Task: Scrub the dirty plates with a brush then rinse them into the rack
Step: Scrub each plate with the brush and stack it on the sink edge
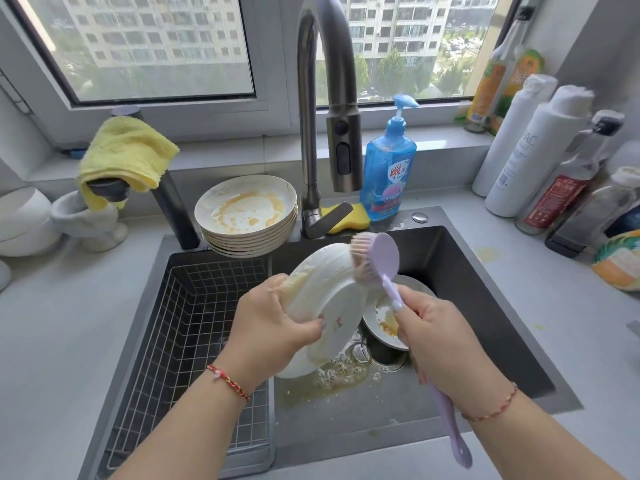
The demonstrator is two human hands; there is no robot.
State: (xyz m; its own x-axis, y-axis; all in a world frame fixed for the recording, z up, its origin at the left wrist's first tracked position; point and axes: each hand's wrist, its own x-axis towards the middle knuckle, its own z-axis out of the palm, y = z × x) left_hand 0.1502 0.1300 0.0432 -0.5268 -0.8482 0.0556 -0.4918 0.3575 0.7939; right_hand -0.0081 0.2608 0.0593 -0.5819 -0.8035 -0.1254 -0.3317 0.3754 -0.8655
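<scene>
Left hand (273, 327) grip pinches tilted plate (332, 299) by its rim over sink (485, 306) center. Right hand (440, 344) grip wraps brush (377, 258), bristles apparently touching plate's 1 o'clock edge. Rack (194, 327) at 9 o'clock, dirty stack (247, 216) at 11.

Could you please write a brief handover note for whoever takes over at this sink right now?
Left hand grips a white plate, tilted with its underside up, over the sink.
Right hand holds the purple brush, bristles against that plate's back.
A stack of dirty plates waits on the sink's back edge; another dirty dish lies by the drain.
The wire rack on the left holds nothing visible.
No water runs from the faucet.
Left: finish scrubbing, rinse, rack, then the remaining plates.
</scene>
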